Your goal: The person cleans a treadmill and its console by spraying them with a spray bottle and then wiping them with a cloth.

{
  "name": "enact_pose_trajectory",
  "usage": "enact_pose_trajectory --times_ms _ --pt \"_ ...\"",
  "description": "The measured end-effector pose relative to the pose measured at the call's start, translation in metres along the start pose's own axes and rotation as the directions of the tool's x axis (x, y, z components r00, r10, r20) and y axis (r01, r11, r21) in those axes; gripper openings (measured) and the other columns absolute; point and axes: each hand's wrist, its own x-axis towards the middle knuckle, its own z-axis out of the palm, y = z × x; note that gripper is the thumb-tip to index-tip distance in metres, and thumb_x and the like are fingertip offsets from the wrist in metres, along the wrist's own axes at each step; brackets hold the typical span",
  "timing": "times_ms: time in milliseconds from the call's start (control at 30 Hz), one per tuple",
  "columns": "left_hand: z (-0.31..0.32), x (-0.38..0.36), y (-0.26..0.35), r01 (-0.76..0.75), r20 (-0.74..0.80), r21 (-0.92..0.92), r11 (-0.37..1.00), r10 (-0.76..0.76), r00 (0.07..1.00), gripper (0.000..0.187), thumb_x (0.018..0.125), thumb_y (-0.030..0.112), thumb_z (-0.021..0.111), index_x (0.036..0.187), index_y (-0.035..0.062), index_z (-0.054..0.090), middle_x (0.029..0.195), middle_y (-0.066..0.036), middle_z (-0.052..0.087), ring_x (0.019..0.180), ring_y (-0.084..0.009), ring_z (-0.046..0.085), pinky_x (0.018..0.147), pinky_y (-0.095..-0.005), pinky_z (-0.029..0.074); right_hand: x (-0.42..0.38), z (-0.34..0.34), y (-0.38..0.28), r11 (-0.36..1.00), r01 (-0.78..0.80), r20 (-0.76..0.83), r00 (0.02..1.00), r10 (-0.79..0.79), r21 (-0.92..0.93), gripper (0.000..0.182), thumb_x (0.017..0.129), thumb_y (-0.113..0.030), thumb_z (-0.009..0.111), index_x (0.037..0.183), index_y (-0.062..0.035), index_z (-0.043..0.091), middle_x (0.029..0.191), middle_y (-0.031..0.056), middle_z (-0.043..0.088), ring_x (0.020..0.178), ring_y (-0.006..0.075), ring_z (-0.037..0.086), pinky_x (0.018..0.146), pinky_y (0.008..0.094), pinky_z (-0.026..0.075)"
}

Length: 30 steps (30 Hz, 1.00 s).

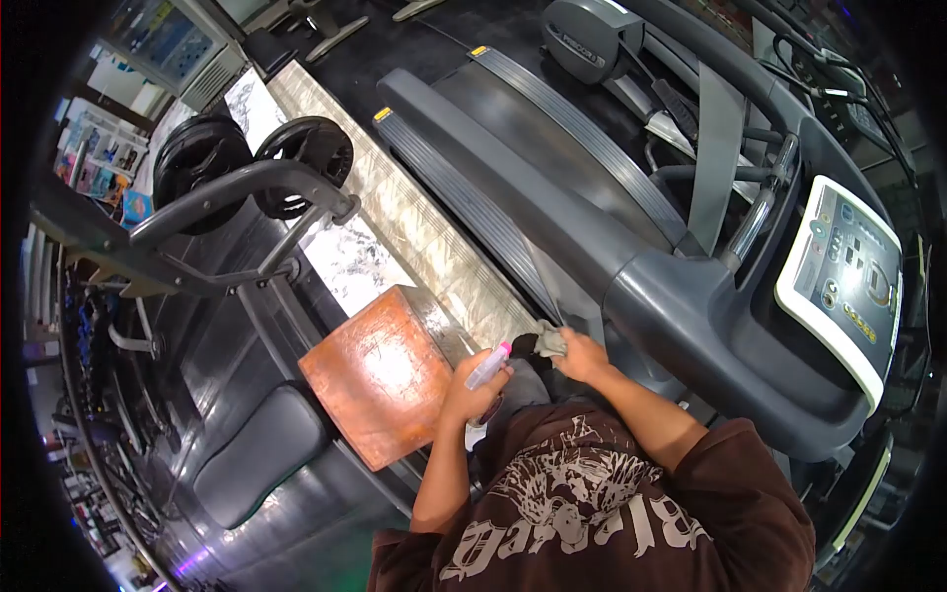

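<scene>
My left hand [468, 397] is closed around a small clear bottle [487, 368] with a pink top, probably a spray bottle, held just right of an orange-brown wooden box [380, 370]. In my right hand [582, 357] is a bunched grey cloth [549, 339], gripped between the fingers. A dark patch beside the cloth is too small to make out. Both hands are in front of my body, a short distance apart. To the right of my right hand stands a treadmill [651, 286], which neither hand visibly touches.
The treadmill's console [848, 281] is at the right. Black weight plates [304, 166] hang on a metal machine frame [232, 202] at the upper left. A padded bench [261, 456] lies left of the box. A pale tiled strip [424, 232] runs between the machines.
</scene>
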Motion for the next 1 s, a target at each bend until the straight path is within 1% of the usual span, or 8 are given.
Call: enact_pose_trajectory --times_ms 167,233,333,500,633,733,867,1000 --pt "0.008 -0.024 -0.005 -0.014 -0.029 -0.04 0.999 0.013 0.999 0.014 0.086 0.015 0.071 0.087 0.0041 0.062 0.071 0.001 0.058 0.066 -0.0086 0.055 0.062 -0.0269 0.045 0.014 -0.002 -0.039 0.764 0.31 -0.147 0.874 -0.463 -0.566 0.038 0.087 -0.021 0.06 0.125 -0.0201 0.059 0.131 0.009 0.058 0.127 0.0279 0.05 0.101 0.0493 0.041" --pt "0.013 -0.033 -0.009 -0.032 -0.059 -0.081 0.996 0.028 0.998 0.011 0.087 0.012 0.07 0.087 0.0043 0.062 0.071 0.002 0.058 0.067 -0.0076 0.055 0.062 -0.0259 0.045 0.039 -0.017 -0.054 0.709 0.357 -0.2 0.795 -0.572 -0.608 0.036 0.089 -0.019 0.054 0.124 -0.0172 0.06 0.135 0.0083 0.054 0.131 0.0264 0.042 0.106 0.0497 0.035" --pt "0.021 -0.046 -0.019 -0.056 -0.119 -0.123 0.991 0.042 0.992 0.009 0.087 0.008 0.07 0.088 0.0038 0.063 0.072 0.002 0.058 0.068 -0.0067 0.056 0.062 -0.0246 0.045 0.096 -0.012 -0.049 0.425 0.209 -0.246 0.566 -0.787 -0.881 0.037 0.092 -0.023 0.052 0.126 -0.0106 0.061 0.138 0.0081 0.053 0.131 0.0244 0.042 0.108 0.0486 0.034" --pt "0.023 -0.068 -0.033 -0.057 -0.177 -0.198 0.979 0.022 0.984 0.007 0.086 0.005 0.069 0.089 0.0025 0.063 0.074 0.0 0.061 0.067 -0.0087 0.059 0.061 -0.0259 0.047 0.111 0.022 -0.009 0.192 0.092 -0.08 0.677 -0.732 -0.977 0.039 0.095 -0.024 0.049 0.127 -0.006 0.063 0.136 0.008 0.059 0.129 0.0243 0.049 0.11 0.0475 0.031" --pt "0.017 -0.079 -0.032 -0.07 -0.211 -0.249 0.966 0.016 0.977 0.006 0.086 0.004 0.068 0.089 0.0019 0.063 0.074 -0.001 0.061 0.065 -0.0099 0.059 0.06 -0.026 0.047 0.08 0.047 0.055 0.265 0.348 0.261 0.913 -0.313 -0.899 0.034 0.096 -0.024 0.049 0.118 -0.0083 0.069 0.135 0.0109 0.059 0.131 0.0286 0.048 0.114 0.0475 0.025" --pt "0.01 -0.092 -0.037 -0.064 -0.257 -0.262 0.963 -0.006 0.966 0.005 0.086 0.003 0.067 0.088 0.0015 0.062 0.073 -0.002 0.061 0.064 -0.0106 0.06 0.059 -0.0262 0.047 0.061 0.05 0.074 0.039 0.395 0.366 0.879 -0.305 -0.918 0.037 0.097 -0.027 0.048 0.123 -0.0104 0.068 0.137 0.0095 0.058 0.134 0.0281 0.045 0.115 0.0484 0.022" --pt "0.005 -0.099 -0.034 -0.048 -0.288 -0.333 0.942 -0.053 0.956 0.004 0.086 0.002 0.064 0.087 0.0 0.061 0.073 -0.005 0.062 0.063 -0.0139 0.061 0.059 -0.0282 0.049 0.092 0.016 -0.003 0.051 0.261 0.164 0.735 -0.658 -0.964 0.036 0.096 -0.027 0.048 0.118 -0.0095 0.071 0.135 0.0063 0.062 0.135 0.029 0.044 0.112 0.0454 0.026" --pt "0.002 -0.1 -0.026 -0.037 -0.287 -0.307 0.951 -0.056 0.956 0.005 0.087 0.003 0.063 0.087 -0.0006 0.061 0.071 -0.006 0.062 0.063 -0.0153 0.062 0.06 -0.0294 0.05 0.082 -0.092 -0.13 0.231 0.107 -0.1 0.674 -0.732 -0.967 0.037 0.097 -0.025 0.046 0.122 -0.0049 0.065 0.138 0.0139 0.058 0.136 0.0304 0.043 0.114 0.0463 0.025"
